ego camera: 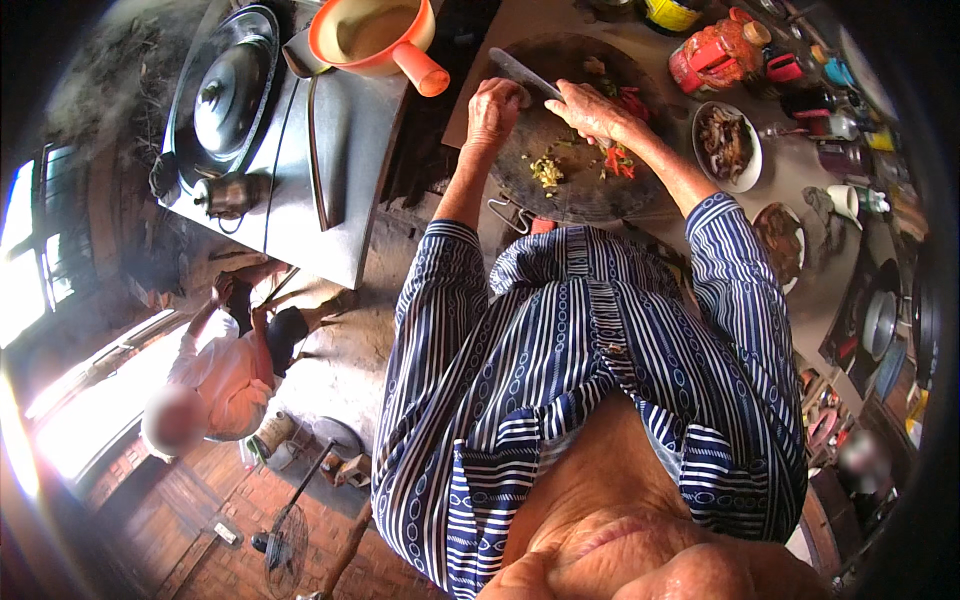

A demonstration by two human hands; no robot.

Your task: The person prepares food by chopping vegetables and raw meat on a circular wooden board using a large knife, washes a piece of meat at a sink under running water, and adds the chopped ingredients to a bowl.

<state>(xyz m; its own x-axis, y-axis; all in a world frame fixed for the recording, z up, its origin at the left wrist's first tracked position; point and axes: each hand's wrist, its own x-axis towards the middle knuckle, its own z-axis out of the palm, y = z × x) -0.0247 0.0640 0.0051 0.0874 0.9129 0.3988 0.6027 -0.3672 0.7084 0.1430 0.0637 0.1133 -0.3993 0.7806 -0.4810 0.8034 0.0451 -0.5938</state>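
Observation:
My right hand (589, 112) grips a kitchen knife (525, 73) whose blade slants up and left over a round, dark wooden chopping board (517, 165). At the board's left edge, my left hand (493, 112) has its fingers bunched by a small pale brown lump (523, 97). Whether those fingers hold the lump is unclear. On the board lie a heap of finely chopped pale yellow-green pieces (546, 171) and cut red pepper pieces (619, 162). More red pepper (634, 103) lies beyond my right wrist, partly hidden by it.
Bowls of food (726, 146) (778, 244) and a red-filled jar (716, 60) stand right of the board. Left, a metal-topped stove (330, 187) carries a lidded wok (232, 105), a kettle (229, 196) and an orange-rimmed ladle (375, 34). Another person (225, 375) sits below it.

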